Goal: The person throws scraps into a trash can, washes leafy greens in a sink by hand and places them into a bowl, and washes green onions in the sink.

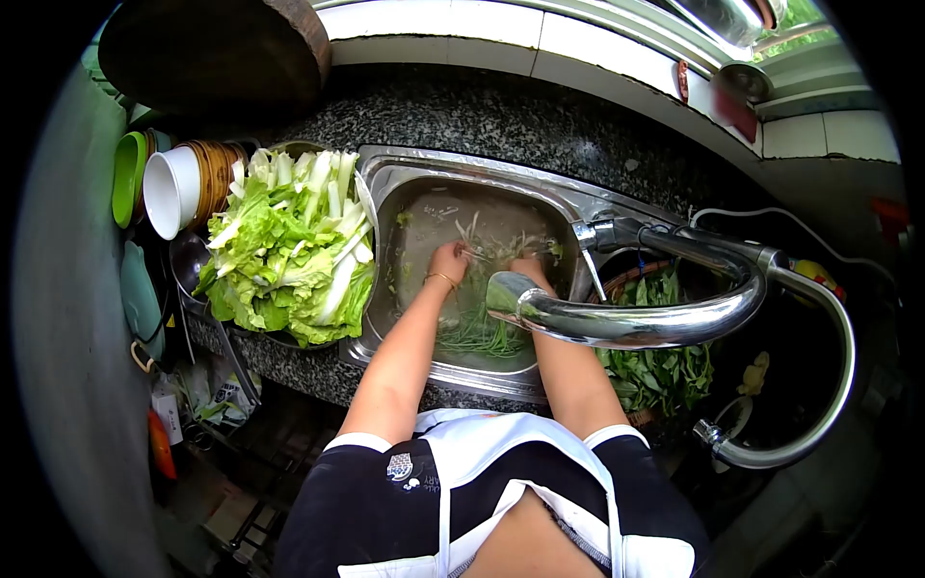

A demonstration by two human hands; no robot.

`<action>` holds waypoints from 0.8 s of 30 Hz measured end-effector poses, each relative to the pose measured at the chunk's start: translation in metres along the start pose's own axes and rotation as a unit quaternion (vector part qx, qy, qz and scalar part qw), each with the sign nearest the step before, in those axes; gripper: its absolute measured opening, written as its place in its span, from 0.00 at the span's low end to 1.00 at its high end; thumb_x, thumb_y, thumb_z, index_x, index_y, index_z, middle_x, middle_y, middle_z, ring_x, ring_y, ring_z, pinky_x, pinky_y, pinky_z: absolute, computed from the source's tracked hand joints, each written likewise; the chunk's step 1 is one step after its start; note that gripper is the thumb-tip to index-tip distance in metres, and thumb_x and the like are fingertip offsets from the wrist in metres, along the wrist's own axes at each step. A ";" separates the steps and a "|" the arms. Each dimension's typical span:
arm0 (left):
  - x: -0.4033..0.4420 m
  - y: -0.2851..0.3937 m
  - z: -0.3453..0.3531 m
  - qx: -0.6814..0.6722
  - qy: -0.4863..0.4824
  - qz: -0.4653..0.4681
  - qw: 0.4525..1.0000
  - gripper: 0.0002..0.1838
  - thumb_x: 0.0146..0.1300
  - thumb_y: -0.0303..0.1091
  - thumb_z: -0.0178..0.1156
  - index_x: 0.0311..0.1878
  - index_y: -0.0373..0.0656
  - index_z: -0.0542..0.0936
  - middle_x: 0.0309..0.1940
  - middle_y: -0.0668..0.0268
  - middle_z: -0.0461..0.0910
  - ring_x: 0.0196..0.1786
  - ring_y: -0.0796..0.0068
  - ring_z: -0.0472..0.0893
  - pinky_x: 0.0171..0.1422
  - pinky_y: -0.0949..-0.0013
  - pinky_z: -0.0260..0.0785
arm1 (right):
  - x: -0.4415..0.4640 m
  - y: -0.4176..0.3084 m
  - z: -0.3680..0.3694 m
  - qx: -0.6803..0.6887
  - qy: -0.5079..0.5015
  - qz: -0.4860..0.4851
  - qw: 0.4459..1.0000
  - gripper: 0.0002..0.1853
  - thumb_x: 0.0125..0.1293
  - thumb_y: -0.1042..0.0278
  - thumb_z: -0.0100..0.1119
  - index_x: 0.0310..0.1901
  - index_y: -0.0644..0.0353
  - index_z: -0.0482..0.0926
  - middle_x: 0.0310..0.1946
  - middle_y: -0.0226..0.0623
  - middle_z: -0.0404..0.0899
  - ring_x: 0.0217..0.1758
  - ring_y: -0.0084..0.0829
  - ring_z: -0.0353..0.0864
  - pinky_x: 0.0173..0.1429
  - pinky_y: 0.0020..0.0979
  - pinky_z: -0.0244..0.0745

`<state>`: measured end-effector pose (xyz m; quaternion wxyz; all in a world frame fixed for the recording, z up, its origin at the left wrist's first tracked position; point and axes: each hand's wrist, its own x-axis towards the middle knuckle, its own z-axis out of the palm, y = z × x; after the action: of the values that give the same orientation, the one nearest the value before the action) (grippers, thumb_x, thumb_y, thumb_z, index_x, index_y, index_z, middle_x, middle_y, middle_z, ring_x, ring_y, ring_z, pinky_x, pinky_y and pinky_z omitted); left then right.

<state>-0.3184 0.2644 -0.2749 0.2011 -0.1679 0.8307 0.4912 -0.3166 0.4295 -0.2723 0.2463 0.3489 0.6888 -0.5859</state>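
Both arms reach down into a steel sink [385, 193] filled with cloudy water. My left hand [448, 262] is closed around the white root ends of some green onions [482, 332], whose green leaves trail in the water toward me. At the right, my right hand [526, 266] is at the roots of the same bunch; its fingers are mostly hidden by the water and roots. The curved chrome faucet [617, 323] passes over my right forearm and covers part of the bunch.
Left of the sink, a big heap of cut leafy greens [289, 250] stands beside a white bowl [171, 193] and a green bowl [126, 180]. Dark green leaves [660, 371] lie in a basket right of the sink. A round wooden board [217, 53] is at the back left.
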 end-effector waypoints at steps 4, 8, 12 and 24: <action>0.001 0.016 -0.009 -0.165 -0.152 -0.135 0.965 0.10 0.58 0.35 0.58 0.36 0.37 0.79 0.28 0.69 0.78 0.33 0.77 0.75 0.40 0.69 0.67 | -0.027 -0.077 -0.019 0.122 -0.209 0.166 0.956 0.24 0.50 0.68 0.67 0.46 0.72 0.72 0.35 0.46 0.79 0.33 0.36 0.81 0.31 0.37 0.78; 0.000 0.020 -0.008 -0.181 -0.281 -0.200 0.921 0.18 0.61 0.45 0.56 0.41 0.38 0.78 0.35 0.68 0.78 0.37 0.78 0.75 0.43 0.70 0.67 | -0.004 -0.067 -0.012 0.095 -0.249 0.124 0.956 0.18 0.51 0.73 0.65 0.43 0.72 0.74 0.34 0.47 0.79 0.33 0.35 0.81 0.32 0.36 0.78; -0.016 -0.006 0.014 -0.204 -0.358 -0.053 0.910 0.29 0.56 0.45 0.61 0.56 0.36 0.69 0.46 0.63 0.76 0.45 0.73 0.75 0.51 0.70 0.67 | -0.002 -0.055 0.004 0.295 -0.126 0.083 0.943 0.09 0.53 0.81 0.59 0.37 0.72 0.74 0.29 0.44 0.78 0.30 0.37 0.80 0.30 0.34 0.78; 0.003 -0.032 -0.033 -0.114 -0.322 -0.138 0.930 0.24 0.56 0.41 0.62 0.53 0.36 0.74 0.44 0.61 0.79 0.46 0.72 0.76 0.52 0.68 0.67 | 0.014 -0.046 -0.007 0.195 -0.226 0.100 0.949 0.16 0.50 0.79 0.59 0.43 0.68 0.73 0.35 0.44 0.80 0.38 0.38 0.80 0.42 0.36 0.74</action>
<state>-0.3117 0.2201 -0.2854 0.5034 -0.1352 0.6281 0.5778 -0.3600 0.4355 -0.2523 0.3799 0.3162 0.4489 -0.7444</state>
